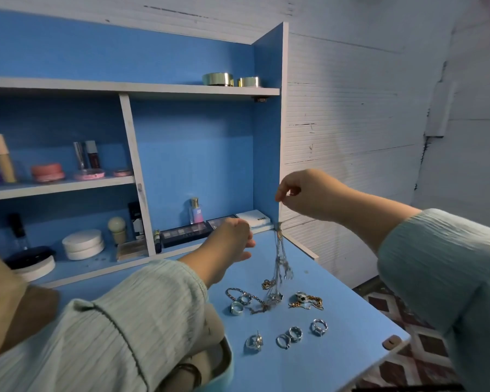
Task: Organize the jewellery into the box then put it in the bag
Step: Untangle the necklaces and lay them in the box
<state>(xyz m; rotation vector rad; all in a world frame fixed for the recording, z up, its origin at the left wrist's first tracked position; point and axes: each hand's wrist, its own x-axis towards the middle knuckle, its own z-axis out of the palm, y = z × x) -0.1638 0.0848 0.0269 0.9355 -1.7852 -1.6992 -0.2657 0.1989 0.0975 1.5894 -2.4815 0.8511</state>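
1. Lower left of frame: jewellery box (224,360), light blue, open, rim showing under the left sleeve; placed close so pieces drop in with little reach.
2. Centre: left hand (232,241) raised above the desk (351,349), fingers loosely curled, apparently holding nothing, though blur leaves this uncertain; probably positioned to steady the chains.
3. Centre right: tangled chains (280,267) hanging from above, lower ends resting among the pile; lifted high to let strands separate.
4. Lower centre: rings (294,333) and bracelets (309,301) loose on the desk, not yet boxed.
5. Right: right hand (303,193), thumb and forefinger pinched on the chain tops.
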